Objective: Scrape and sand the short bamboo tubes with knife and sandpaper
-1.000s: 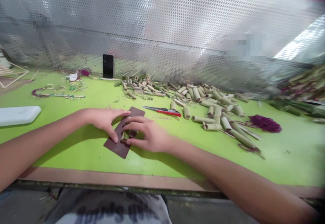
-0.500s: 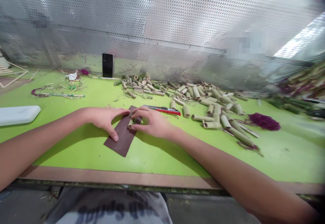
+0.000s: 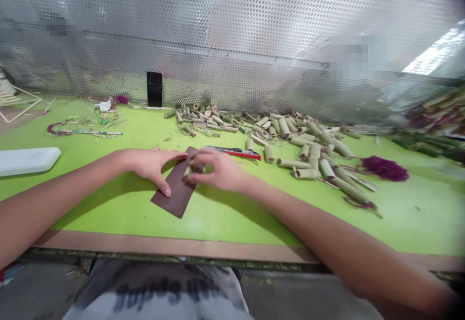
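Note:
A brown sheet of sandpaper [image 3: 178, 190] lies slanted on the green tabletop. My left hand [image 3: 150, 166] rests on its left side, thumb and fingers spread apart and holding it down flat. A short bamboo tube [image 3: 187, 171] is pinched in my right hand [image 3: 218, 169] and rests against the upper part of the sheet. Motion smears the right fingers, and they partly cover the tube. Just beyond the right hand lies a red and grey utility knife [image 3: 238, 153].
Many cut bamboo tubes [image 3: 283, 126] are heaped at the back and right. Purple string [image 3: 385, 168] lies farther right. A phone [image 3: 154, 89] leans against the perforated metal screen [image 3: 232, 29]. A white slab-like object [image 3: 27, 161] sits at left, with shavings behind it.
The right hand and the bamboo tube have shifted only slightly on the sandpaper, and the fingers now look blurred. The left hand keeps its place. My view has tilted a little.

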`<action>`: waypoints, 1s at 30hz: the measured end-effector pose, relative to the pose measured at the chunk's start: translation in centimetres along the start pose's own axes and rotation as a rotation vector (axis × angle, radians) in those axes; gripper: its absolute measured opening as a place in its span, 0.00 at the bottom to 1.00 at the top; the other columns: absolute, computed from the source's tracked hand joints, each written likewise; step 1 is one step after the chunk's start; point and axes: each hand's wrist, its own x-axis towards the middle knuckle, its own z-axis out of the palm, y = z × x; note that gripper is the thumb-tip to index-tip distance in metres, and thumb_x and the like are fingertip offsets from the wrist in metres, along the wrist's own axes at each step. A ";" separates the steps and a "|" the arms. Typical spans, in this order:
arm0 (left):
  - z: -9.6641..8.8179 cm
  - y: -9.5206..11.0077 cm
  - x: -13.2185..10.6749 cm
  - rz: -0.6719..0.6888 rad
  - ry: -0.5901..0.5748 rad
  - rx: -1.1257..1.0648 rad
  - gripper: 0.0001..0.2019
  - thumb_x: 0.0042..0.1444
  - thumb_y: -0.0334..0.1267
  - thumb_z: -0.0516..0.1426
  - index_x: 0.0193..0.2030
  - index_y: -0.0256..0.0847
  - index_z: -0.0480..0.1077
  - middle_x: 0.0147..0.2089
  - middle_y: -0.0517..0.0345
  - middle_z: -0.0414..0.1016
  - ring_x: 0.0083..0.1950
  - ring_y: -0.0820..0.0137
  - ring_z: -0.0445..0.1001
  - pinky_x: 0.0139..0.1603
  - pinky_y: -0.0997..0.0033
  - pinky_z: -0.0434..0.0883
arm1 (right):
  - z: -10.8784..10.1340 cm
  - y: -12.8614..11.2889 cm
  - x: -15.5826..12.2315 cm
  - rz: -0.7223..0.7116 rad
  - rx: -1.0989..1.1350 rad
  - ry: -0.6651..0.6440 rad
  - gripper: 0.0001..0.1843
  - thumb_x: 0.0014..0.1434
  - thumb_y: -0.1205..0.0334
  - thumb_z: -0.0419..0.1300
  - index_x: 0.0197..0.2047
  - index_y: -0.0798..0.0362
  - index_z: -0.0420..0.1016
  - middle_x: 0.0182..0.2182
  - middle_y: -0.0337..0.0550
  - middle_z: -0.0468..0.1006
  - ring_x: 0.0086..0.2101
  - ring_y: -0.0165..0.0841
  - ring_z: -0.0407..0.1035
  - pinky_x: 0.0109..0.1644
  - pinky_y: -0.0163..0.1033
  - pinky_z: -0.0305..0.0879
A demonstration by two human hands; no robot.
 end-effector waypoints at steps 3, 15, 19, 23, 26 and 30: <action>-0.1 0.1 0.0 -0.005 0.000 -0.011 0.65 0.39 0.66 0.66 0.77 0.46 0.38 0.79 0.48 0.41 0.74 0.46 0.52 0.72 0.54 0.55 | 0.1 0.0 0.0 -0.005 -0.060 0.022 0.15 0.61 0.51 0.66 0.45 0.51 0.81 0.49 0.48 0.78 0.47 0.41 0.74 0.51 0.47 0.70; 0.0 0.1 -0.1 -0.006 0.008 -0.019 0.64 0.40 0.65 0.66 0.77 0.44 0.38 0.78 0.46 0.42 0.74 0.45 0.53 0.71 0.53 0.56 | 1.5 0.1 0.5 -0.096 -0.084 0.049 0.17 0.60 0.47 0.66 0.44 0.51 0.80 0.46 0.47 0.80 0.47 0.41 0.73 0.52 0.45 0.67; 0.0 -0.1 0.0 -0.006 0.004 -0.019 0.65 0.39 0.67 0.66 0.77 0.45 0.38 0.78 0.47 0.41 0.74 0.45 0.51 0.71 0.52 0.55 | 1.4 0.1 0.3 -0.008 -0.125 0.072 0.18 0.61 0.47 0.65 0.46 0.51 0.79 0.48 0.50 0.79 0.47 0.43 0.73 0.51 0.47 0.68; 0.1 -0.1 0.1 0.000 0.001 -0.027 0.66 0.38 0.67 0.66 0.77 0.45 0.37 0.79 0.46 0.39 0.75 0.46 0.49 0.72 0.53 0.54 | 1.4 -0.6 -0.1 -0.119 -0.080 0.000 0.17 0.60 0.48 0.66 0.46 0.50 0.79 0.50 0.49 0.79 0.51 0.44 0.72 0.56 0.48 0.67; 0.0 0.0 0.0 -0.003 0.005 -0.029 0.65 0.39 0.66 0.66 0.77 0.45 0.38 0.79 0.46 0.40 0.75 0.46 0.50 0.71 0.54 0.54 | 1.0 -0.8 -0.2 -0.152 -0.077 -0.042 0.18 0.60 0.47 0.66 0.47 0.50 0.79 0.50 0.47 0.79 0.51 0.43 0.73 0.55 0.46 0.67; 0.0 0.1 -0.1 0.014 0.010 -0.024 0.63 0.40 0.66 0.66 0.77 0.48 0.39 0.78 0.47 0.41 0.75 0.47 0.51 0.71 0.55 0.56 | 0.0 -0.6 -0.4 -0.170 -0.047 -0.077 0.16 0.58 0.50 0.68 0.46 0.49 0.80 0.51 0.47 0.79 0.49 0.40 0.74 0.51 0.43 0.70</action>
